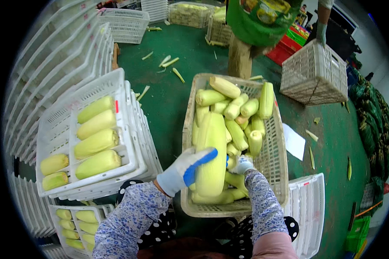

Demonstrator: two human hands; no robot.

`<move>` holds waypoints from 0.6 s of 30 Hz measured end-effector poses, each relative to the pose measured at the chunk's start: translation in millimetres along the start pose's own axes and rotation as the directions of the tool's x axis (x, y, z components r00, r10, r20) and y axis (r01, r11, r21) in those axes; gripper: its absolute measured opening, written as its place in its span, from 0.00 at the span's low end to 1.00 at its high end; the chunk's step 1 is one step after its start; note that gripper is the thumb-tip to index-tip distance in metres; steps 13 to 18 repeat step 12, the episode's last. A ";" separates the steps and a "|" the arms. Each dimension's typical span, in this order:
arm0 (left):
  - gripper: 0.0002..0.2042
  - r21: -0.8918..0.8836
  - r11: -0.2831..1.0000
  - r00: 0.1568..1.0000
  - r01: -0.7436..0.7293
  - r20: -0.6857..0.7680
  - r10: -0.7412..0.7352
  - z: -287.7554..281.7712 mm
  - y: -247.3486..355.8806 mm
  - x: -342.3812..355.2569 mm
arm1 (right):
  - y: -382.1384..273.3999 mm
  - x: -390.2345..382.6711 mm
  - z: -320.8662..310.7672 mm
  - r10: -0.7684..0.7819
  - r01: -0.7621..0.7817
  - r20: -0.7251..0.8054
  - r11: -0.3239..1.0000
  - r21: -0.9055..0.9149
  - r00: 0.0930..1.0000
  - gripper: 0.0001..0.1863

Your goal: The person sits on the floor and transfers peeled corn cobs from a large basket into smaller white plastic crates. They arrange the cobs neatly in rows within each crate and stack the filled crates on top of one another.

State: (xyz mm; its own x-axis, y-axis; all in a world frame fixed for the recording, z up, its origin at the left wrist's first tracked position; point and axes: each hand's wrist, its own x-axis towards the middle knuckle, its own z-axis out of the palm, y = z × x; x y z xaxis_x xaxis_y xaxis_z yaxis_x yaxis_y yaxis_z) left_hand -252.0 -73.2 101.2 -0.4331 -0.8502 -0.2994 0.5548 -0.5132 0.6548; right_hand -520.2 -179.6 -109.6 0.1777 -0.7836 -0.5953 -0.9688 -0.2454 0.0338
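My left hand (181,172), in a white and blue glove, grips a large pale-green ear of corn (211,151) above a beige plastic crate (282,168). Its thumb lies across the ear, which stands close to upright in view. Inside the crate my right hand (243,165), gloved too, closes around a smaller ear of corn, its fingers partly hidden by the pile. Many husked-looking ears (236,133) lie jumbled there. To the left, a white tray (56,134) on a stack of trays carries several ears (96,143) laid side by side in its compartments.
Nested white trays (58,56) rise at the far left. A lower tray of corn (75,211) sits by my left forearm, white trays (307,216) by my right. Husk scraps (178,75) litter the green floor. Another person's gloved hand (321,33) holds a crate (317,73).
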 end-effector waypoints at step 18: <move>0.35 0.721 0.444 0.799 -0.531 0.252 0.546 36.2 14.6 -67.5 | -79.1 -147.1 -156.9 -0.090 0.598 -0.680 -0.405 0.692 0.727 0.28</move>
